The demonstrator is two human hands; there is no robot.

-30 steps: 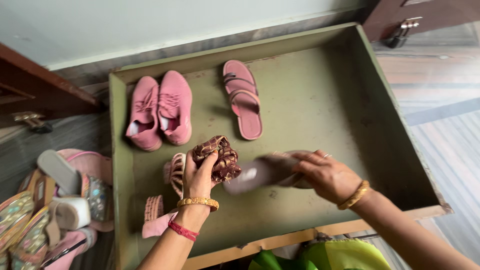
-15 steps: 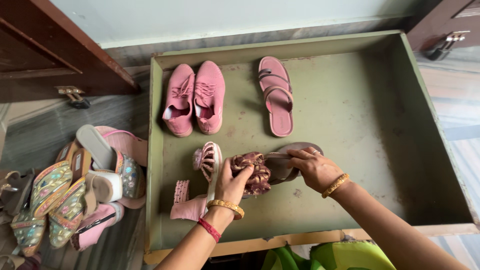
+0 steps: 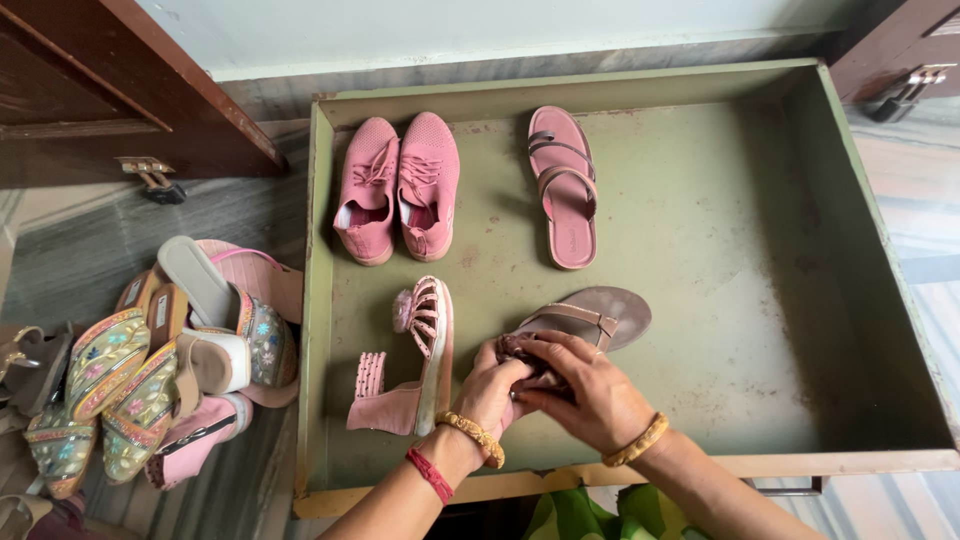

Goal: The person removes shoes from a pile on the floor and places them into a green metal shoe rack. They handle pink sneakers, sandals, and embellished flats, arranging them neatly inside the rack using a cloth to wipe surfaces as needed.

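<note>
My left hand (image 3: 492,389) and my right hand (image 3: 586,392) are closed together over a dark patterned cloth (image 3: 520,350), pressing it on a mauve flat sandal (image 3: 588,316) near the front of the green drawer (image 3: 700,250). A pink block-heel sandal (image 3: 412,350) lies on its side just left of my left hand. Farther back stand a pair of pink sneakers (image 3: 398,185) and a second mauve sandal (image 3: 565,185).
On the floor to the left is a pile of several shoes (image 3: 160,350), embroidered flats and pink heels among them. Dark wooden furniture (image 3: 120,90) with a metal latch stands at the upper left. Green fabric (image 3: 590,515) shows at the bottom edge.
The sandal has come down onto the drawer floor, and both hands with the cloth have lowered onto it. The view has shifted so the drawer sits more to the right.
</note>
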